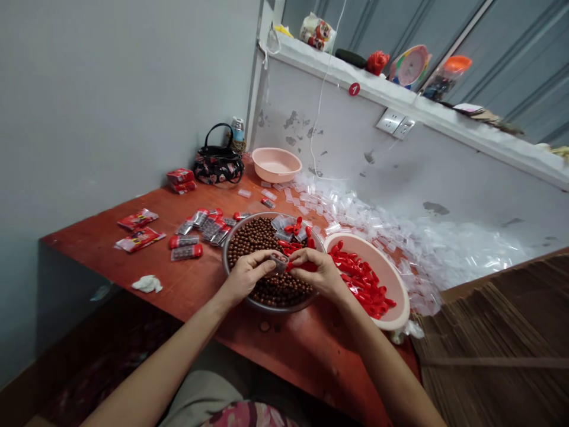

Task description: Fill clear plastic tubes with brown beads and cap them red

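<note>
The left hand pinches a small clear plastic case between thumb and fingers, brown beads showing through its see-through wall, and the right hand grips a glossy red plastic piece right beside it, fingers drawn narrow; whether the piece touches the case cannot be told. Both hands are over the near half of a round, grey, smooth-rimmed basin filled with round, shiny brown beads. On the beads at its far right lie boxy clear cases and more tapered red pieces. Just right of it stands an oval, pale pink plastic tub, heaped with hollow, slender red caps. Left of the basin, flat bead-filled packs with red ends lie loosely grouped on the worn, red-painted counter; farther left are shiny red printed packets, with a crumpled white tissue nearer. At the far side sit a floral handbag with a looped black handle and a shallow, rounded pink bowl. A glassy, jumbled drift of clear plastic sleeves spreads along the flaking wall to the right, and ridged brown cardboard is stacked at near right.
</note>
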Tool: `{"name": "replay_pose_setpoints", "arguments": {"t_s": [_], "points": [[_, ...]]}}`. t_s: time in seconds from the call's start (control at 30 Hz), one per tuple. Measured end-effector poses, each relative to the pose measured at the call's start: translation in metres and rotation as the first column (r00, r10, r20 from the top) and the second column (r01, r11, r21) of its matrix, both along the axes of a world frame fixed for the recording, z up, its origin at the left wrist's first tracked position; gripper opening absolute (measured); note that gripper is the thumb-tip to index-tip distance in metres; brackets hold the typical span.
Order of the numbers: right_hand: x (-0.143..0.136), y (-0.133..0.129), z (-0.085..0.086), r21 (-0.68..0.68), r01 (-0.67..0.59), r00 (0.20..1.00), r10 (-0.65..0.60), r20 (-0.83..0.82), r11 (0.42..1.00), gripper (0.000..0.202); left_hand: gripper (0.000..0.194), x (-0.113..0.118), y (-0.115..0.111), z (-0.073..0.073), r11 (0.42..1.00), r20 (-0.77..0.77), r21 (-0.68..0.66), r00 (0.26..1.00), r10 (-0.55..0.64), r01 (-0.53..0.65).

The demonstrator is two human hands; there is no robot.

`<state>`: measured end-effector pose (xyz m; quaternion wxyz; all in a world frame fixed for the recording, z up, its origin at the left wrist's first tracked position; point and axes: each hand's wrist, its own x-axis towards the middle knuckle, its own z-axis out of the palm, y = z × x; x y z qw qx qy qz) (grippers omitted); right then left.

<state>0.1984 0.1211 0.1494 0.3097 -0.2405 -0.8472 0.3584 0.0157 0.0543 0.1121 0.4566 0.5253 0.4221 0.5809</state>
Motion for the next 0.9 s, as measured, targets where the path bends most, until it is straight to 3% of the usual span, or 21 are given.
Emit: {"name": "replay_pose_setpoints", "arguments": {"t_s": [0.07,0.17,0.23,0.27,0.33,0.47,0.53,0.63,0.77,0.9], "points": [[-0.001,-0.002,0.0,0.244,-0.029,0.991,-0.004,0.135,0.969,0.007,0.03,0.0,0.001,0.0,1.0,-0.027,-0.006,1.0,0.003,-0.003],[0.0,-0.007,-0.001,0.596,-0.144,0.935,-0.089,0.343,0.79,0.012,0.031,0.0,0.002,-0.002,1.0,-0.039,-0.015,0.999,-0.001,0.0],[0.002,-0.007,-0.004,0.706,-0.201,0.896,-0.164,0.412,0.68,0.017,0.031,0.001,0.003,-0.002,1.0,-0.024,-0.019,1.0,0.001,-0.001],[0.003,-0.007,-0.006,0.726,-0.201,0.886,-0.194,0.422,0.658,0.019,0.031,0.001,0.003,-0.003,1.0,-0.015,-0.02,1.0,0.0,0.0],[0.005,-0.005,-0.011,0.716,-0.137,0.886,-0.238,0.397,0.685,0.025,0.031,0.001,0.004,-0.004,1.0,-0.004,-0.015,1.0,0.006,-0.006],[0.008,0.0,-0.01,0.495,0.103,0.959,-0.217,0.18,0.863,0.028,0.029,0.002,0.004,-0.006,0.996,-0.086,0.02,0.992,0.09,-0.089],[0.008,0.0,-0.003,0.397,0.122,0.981,-0.17,0.088,0.91,0.029,0.028,0.003,0.004,-0.006,0.988,-0.19,0.062,0.97,0.148,-0.139],[0.005,-0.001,0.009,0.473,0.051,0.985,-0.122,0.122,0.879,0.033,0.026,0.006,0.003,-0.005,0.97,-0.341,0.171,0.914,0.221,-0.171],[-0.001,-0.001,0.011,0.664,-0.089,0.929,-0.177,0.324,0.743,0.033,0.025,0.009,0.001,-0.006,0.951,-0.415,0.263,0.871,0.263,-0.161],[-0.004,0.0,0.006,0.643,-0.157,0.9,-0.158,0.405,0.75,0.032,0.023,0.009,0.0,-0.01,0.931,-0.423,0.308,0.849,0.318,-0.195]]}}
